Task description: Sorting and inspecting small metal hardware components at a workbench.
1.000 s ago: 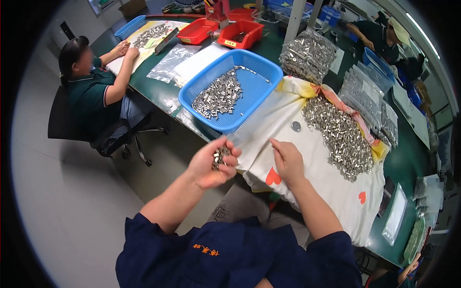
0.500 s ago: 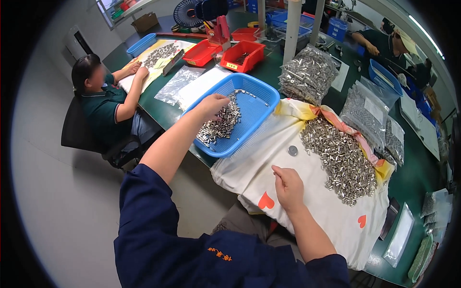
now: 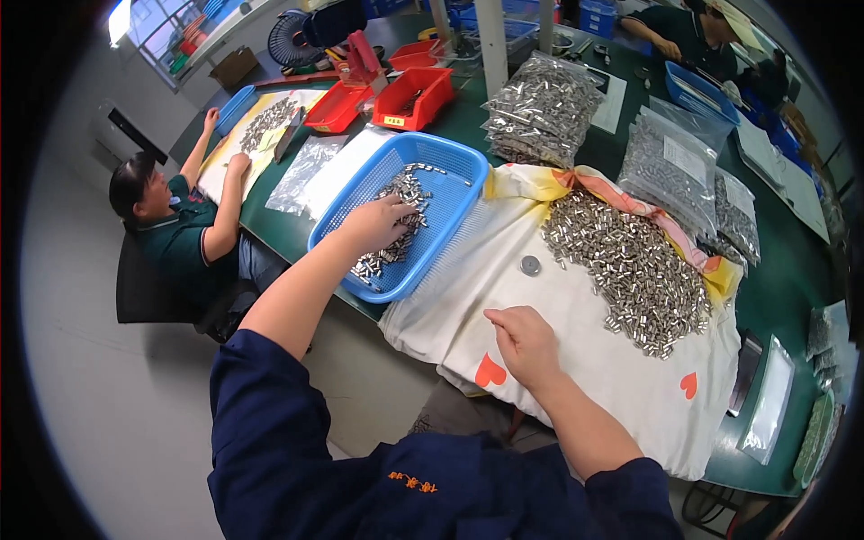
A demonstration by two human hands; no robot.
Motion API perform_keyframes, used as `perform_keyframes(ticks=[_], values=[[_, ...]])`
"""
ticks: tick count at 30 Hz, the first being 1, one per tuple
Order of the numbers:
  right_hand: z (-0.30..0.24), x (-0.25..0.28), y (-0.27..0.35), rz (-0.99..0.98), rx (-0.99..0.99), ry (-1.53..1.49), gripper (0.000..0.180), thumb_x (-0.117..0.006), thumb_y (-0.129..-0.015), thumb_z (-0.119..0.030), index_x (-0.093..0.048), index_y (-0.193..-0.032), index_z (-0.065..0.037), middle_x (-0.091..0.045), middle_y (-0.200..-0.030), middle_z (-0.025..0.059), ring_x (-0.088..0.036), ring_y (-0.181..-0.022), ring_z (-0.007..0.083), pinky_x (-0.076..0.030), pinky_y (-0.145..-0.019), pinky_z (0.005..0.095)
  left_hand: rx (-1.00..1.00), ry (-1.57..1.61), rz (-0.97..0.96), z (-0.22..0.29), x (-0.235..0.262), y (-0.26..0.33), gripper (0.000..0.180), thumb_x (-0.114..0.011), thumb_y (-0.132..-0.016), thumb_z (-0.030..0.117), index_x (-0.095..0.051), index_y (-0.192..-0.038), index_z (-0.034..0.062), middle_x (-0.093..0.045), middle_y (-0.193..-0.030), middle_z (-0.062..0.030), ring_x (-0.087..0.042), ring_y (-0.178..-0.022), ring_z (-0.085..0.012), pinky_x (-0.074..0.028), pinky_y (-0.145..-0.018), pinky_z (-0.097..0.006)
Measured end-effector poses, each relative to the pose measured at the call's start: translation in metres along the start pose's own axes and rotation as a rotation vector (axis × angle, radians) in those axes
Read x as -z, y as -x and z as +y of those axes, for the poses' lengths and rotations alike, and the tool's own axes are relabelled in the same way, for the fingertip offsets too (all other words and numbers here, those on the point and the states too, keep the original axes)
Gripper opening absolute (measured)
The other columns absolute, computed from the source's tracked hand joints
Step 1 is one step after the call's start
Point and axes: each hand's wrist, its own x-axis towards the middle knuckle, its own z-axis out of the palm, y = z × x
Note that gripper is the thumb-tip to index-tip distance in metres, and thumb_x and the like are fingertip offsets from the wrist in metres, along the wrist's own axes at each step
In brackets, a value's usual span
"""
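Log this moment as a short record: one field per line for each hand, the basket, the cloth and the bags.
left hand: reaches into the blue basket, resting on small metal parts
right hand: lies on the white cloth, nothing visible in it
blue basket: on the green table, partly filled
white cloth: bears a big pile of metal parts and one round grey disc
clear bags: full of parts, behind the cloth

Bright blue mesh basket [image 3: 450,193] mid-frame, holding shiny silver metal bits [image 3: 396,225]. Right of it there's a cream cloth [image 3: 540,333] with orange hearts and a yellow-orange edge, heaped with more silver pieces [image 3: 634,265]. Dark green table [image 3: 783,270], two red bins [image 3: 414,94] up top, navy sleeves [image 3: 270,423] at the bottom.
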Motion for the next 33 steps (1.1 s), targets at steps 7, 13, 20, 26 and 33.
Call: perform_keyframes(ticks=[7,13,20,26,33], values=[[0.005,-0.009,0.003,-0.075,0.007,0.002,0.017,-0.056,-0.072,-0.003,-0.062,-0.087,-0.007,-0.058,-0.075,0.0066,-0.055,-0.073,0.0234,-0.046,-0.065,0.0327,-0.027,0.072,0.155,0.051,0.052,0.020,0.033,-0.061,-0.075,0.015,-0.059,-0.108,0.0102,-0.051,-0.118,-0.0144,-0.055,-0.099,-0.0305,-0.044,-0.085,-0.037],[0.010,-0.013,0.004,-0.108,-0.027,0.067,0.019,-0.054,-0.069,-0.004,-0.063,-0.085,-0.007,-0.057,-0.074,0.0059,-0.055,-0.073,0.0244,-0.046,-0.066,0.0342,-0.352,0.287,0.109,0.158,0.026,-0.014,0.027,-0.059,-0.076,0.014,-0.060,-0.102,0.0071,-0.058,-0.106,-0.0114,-0.056,-0.095,-0.0291,-0.045,-0.080,-0.036],[-0.012,0.028,0.002,-0.307,0.049,0.218,0.024,-0.057,-0.069,-0.007,-0.063,-0.092,-0.009,-0.059,-0.083,0.0062,-0.056,-0.080,0.0241,-0.046,-0.070,0.0340,-0.333,0.410,0.250,0.168,-0.016,-0.042,0.023,-0.056,-0.077,0.014,-0.061,-0.099,0.0079,-0.060,-0.095,-0.0108,-0.057,-0.084,-0.0286,-0.046,-0.075,-0.038],[0.042,0.167,0.021,-0.092,0.004,0.642,0.060,-0.071,-0.064,-0.020,-0.049,-0.118,-0.010,-0.040,-0.124,0.0154,-0.038,-0.114,0.0348,-0.032,-0.095,0.0435,-0.339,0.478,0.423,0.198,-0.039,-0.023,0.027,-0.061,-0.073,0.014,-0.060,-0.099,0.0082,-0.055,-0.110,-0.0131,-0.054,-0.097,-0.0305,-0.045,-0.080,-0.037],[0.080,0.201,0.042,-0.321,-0.171,0.840,0.066,-0.063,-0.071,-0.037,-0.039,-0.128,-0.014,-0.023,-0.138,0.0164,-0.018,-0.129,0.0326,-0.015,-0.104,0.0465,-0.528,0.258,0.357,0.292,-0.071,-0.052,0.076,-0.062,-0.072,0.044,-0.035,-0.128,0.0013,-0.024,-0.137,-0.0172,-0.021,-0.127,-0.0354,-0.020,-0.102,-0.050]])
